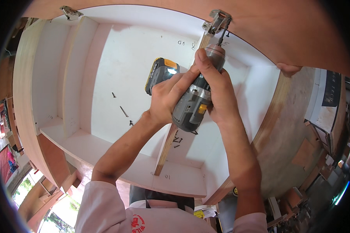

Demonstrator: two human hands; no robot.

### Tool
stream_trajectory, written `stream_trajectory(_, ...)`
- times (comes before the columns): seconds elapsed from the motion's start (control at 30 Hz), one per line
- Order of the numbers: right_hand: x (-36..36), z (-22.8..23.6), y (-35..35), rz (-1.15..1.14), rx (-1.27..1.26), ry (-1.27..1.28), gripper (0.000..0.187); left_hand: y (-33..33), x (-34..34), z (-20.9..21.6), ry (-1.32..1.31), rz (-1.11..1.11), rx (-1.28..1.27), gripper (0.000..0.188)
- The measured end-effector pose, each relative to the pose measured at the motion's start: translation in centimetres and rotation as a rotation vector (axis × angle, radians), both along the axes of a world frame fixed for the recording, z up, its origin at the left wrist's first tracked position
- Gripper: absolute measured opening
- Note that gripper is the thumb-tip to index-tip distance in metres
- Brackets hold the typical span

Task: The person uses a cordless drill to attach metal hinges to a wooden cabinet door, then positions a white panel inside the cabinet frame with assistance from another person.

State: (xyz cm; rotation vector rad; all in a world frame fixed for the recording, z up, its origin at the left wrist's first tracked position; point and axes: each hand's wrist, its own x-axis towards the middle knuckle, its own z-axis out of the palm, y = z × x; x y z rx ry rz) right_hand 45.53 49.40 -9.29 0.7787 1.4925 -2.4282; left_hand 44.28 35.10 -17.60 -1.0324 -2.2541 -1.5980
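A grey and black cordless drill point(188, 112) with a yellow switch is held in both my hands. My left hand point(165, 97) is wrapped round its grip, beside the battery point(153, 77). My right hand point(219, 87) closes round the front of the body, its thumb lying up along the chuck point(216, 52). The driver bit point(221, 40) points up at a metal hinge point(218, 21). That hinge sits between a wooden door panel point(276, 31) and the cabinet's middle divider point(166, 153). Close to the bit is a small dark screw point(227, 35); whether they touch I cannot tell.
Another person's hand point(288, 69) grips the panel's edge at the right. A second hinge point(70, 13) is at the upper left. Loose screws point(123, 111) lie on the cabinet's white back point(116, 70), several more beside the divider. A white box point(324, 101) stands at far right.
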Motion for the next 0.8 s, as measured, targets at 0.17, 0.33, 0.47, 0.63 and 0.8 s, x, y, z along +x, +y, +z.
stream_trajectory(0.17,0.3,-0.6,0.4,0.066,0.067,0.013,0.066,-1.1,-0.1,1.2,-0.193,-0.096,-0.076,0.089)
stream_trajectory(0.33,0.6,-1.3,2.5,0.051,-0.008,0.038,0.056,-4.9,2.3,3.7,-0.353,-0.128,-0.075,0.088)
stream_trajectory(0.47,1.1,-1.4,2.7,-0.012,0.128,0.137,0.031,-8.2,4.3,4.4,-0.388,-0.114,0.012,0.088)
stream_trajectory(0.63,1.2,-1.5,2.6,0.009,0.356,0.081,0.018,-10.7,5.0,3.2,-0.462,-0.135,-0.034,0.102)
stream_trajectory(0.8,1.2,-2.2,3.2,0.042,0.282,0.075,0.024,-11.7,5.9,1.9,-0.493,-0.135,0.004,0.104)
